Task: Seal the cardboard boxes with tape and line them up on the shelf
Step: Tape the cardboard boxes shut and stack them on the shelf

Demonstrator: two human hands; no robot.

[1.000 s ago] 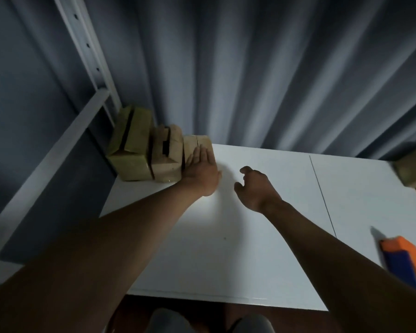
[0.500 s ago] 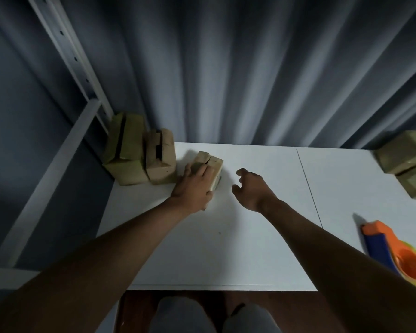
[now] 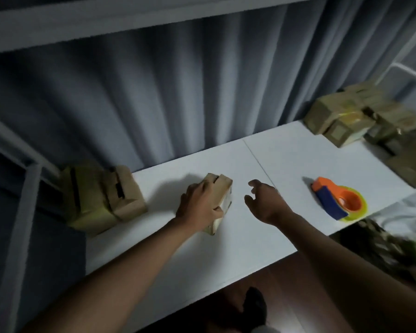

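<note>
Fingers of the left hand (image 3: 198, 207) curl round the small brown cardboard box (image 3: 218, 197) at centre frame on the white shelf (image 3: 226, 251), right hand (image 3: 262, 200) loosely spread beside it; the unsealed flaps could spring open.

White shelf (image 3: 255, 239) bears cardboard boxes (image 3: 120, 195) and tape dispenser (image 3: 339, 200).

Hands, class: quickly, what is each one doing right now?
Left hand: fingers grip the small cardboard box.
Right hand: open, fingers loosely curled, holding nothing.
</note>
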